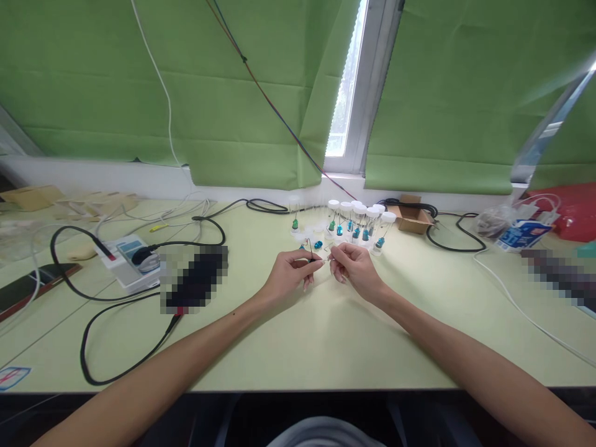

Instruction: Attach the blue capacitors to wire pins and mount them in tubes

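Over the middle of the table, my left hand is closed in a pinch on a small dark piece with a thin wire rising from it. My right hand faces it closely, thumb and forefinger pinched; what lies between them is too small to make out. Just beyond the fingers lies a small blue piece. Behind it stand several clear vials with white caps, with blue or green pieces and thin wires inside. A green piece stands in a clear container further left.
An open cardboard box sits behind the vials to the right. On the left are a white power strip, black cables and a blurred dark device. A blue-white packet and a red bag lie far right.
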`<state>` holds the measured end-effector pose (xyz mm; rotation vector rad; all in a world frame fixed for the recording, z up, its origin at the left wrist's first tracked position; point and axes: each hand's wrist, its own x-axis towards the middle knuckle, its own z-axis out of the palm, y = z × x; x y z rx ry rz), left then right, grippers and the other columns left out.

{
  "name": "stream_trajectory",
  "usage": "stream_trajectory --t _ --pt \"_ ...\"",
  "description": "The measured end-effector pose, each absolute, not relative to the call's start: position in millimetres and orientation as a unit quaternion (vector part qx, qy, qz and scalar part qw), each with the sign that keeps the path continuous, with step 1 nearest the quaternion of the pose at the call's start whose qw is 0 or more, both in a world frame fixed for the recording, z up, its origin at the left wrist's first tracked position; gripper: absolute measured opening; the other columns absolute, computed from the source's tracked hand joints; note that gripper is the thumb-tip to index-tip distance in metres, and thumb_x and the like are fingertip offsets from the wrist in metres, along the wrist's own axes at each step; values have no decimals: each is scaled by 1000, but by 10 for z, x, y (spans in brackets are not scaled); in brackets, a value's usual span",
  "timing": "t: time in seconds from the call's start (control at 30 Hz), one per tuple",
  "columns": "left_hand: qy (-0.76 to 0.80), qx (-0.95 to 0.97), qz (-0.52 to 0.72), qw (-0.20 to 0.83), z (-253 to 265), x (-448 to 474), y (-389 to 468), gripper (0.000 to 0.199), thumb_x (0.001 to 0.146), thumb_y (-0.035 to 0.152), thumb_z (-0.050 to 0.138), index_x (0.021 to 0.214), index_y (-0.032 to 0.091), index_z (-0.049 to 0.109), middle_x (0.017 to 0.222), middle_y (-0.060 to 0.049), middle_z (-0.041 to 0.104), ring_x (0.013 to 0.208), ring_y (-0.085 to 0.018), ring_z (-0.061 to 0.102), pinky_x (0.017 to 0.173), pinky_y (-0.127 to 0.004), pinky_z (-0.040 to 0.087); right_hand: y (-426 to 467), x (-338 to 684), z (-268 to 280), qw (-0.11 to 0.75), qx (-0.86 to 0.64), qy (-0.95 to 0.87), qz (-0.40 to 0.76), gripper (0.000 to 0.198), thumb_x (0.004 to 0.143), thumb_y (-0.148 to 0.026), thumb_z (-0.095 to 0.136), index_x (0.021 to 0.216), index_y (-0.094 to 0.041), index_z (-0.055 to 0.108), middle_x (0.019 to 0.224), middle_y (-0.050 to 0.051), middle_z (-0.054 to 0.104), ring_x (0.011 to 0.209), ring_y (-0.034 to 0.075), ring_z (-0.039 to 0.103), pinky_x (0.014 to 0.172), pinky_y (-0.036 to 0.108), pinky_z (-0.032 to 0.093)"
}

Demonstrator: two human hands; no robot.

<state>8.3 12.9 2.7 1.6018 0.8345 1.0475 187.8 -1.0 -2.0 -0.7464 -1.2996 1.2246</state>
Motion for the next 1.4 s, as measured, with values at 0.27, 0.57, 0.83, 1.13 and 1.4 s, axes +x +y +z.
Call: stream_trajectory --t 0.27,0.57,0.83,1.13,1.4 --pt "342 680 453 463 -4 76 145 30 75 42 71 89 15 71 60 -1 57 48 -12 53 46 -26 44 -1 1869 -33 571 -309 -532 544 35 81 -50 66 73 -16 59 53 -1 60 36 7 47 35 20 31" --pt "325 691 469 444 -6 84 133 30 77 39 70 96 16 72 69 -1 57 46 -9 51 44 -25 43 11 1867 -42 575 -300 -518 558 34 82 -47 66 73 -16 59 53 0 61 36 7 47 35 19 31" --pt "319 697 462 447 -16 79 153 26 79 38 68 91 16 72 68 -1 57 46 -9 52 43 -25 43 -13 1848 -19 559 -308 -490 594 34 79 -48 69 76 -16 59 53 -1 61 36 5 45 35 18 29" --pt "338 677 450 474 47 68 141 25 79 41 68 79 15 68 55 1 54 45 -9 48 46 -24 40 -35 1820 -16 556 -308 -492 595 32 79 -48 69 81 -17 57 58 -1 62 39 6 45 38 19 32" --pt "350 648 463 493 60 55 191 25 77 40 70 78 15 69 54 2 56 42 -8 45 47 -24 36 -30 1853 7 611 -324 -578 433 22 77 -33 73 88 -19 62 67 -1 61 55 11 56 53 27 46"
